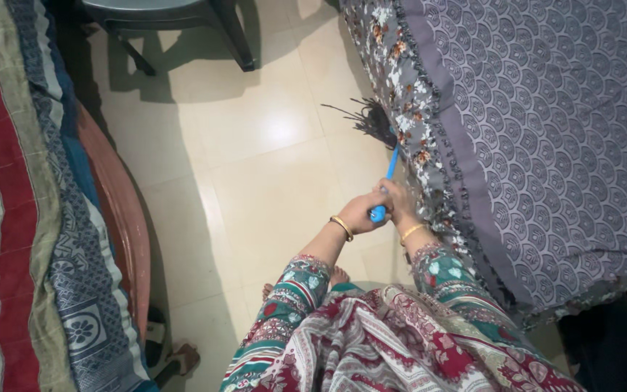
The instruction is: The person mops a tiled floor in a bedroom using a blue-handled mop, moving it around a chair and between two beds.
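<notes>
I hold a broom with a blue handle (pixel 390 168) in both hands. My left hand (pixel 361 212) grips the handle's lower end, and my right hand (pixel 399 201) is closed on it just above. The dark bristles (pixel 366 116) spread on the pale tiled floor (pixel 255 167) beside the edge of a bed draped in a grey patterned cover (pixel 546 131) with a floral frilled border. Both wrists wear gold bangles, and my sleeves are patterned green and red.
At the left lies another bed with a striped red, olive and blue cover (pixel 23 218) and a reddish wooden side rail (pixel 117 218). A dark plastic chair (pixel 175 22) stands at the top. A sandal (pixel 179 359) lies on the floor at bottom left.
</notes>
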